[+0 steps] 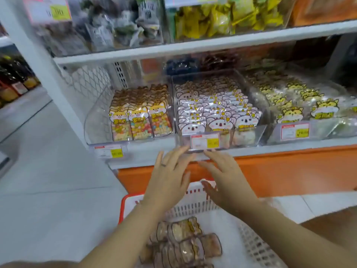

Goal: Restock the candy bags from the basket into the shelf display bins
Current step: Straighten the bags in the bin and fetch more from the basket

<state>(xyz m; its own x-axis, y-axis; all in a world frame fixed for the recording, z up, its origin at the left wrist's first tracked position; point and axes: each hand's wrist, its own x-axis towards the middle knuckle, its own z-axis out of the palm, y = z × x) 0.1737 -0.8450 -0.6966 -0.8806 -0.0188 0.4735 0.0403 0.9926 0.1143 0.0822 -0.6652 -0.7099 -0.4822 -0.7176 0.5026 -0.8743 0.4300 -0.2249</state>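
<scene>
Left hand [168, 176] and right hand [226, 178] are held flat, fingers straight, nothing gripped, at the front edge of the middle bin [257, 132] on the shelf [146, 159]. Candy bags [185, 242] are piled in the basket [193, 206] below, fwiw.

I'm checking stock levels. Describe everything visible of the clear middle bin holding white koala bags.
The middle bin is a clear, rectangular plastic tray sitting on the white shelf. Rows of white koala bags stand upright, nearly filling it. A price tag is on its front wall. The open left hand and right hand reach its front lower edge; blur hides whether they touch.
</scene>
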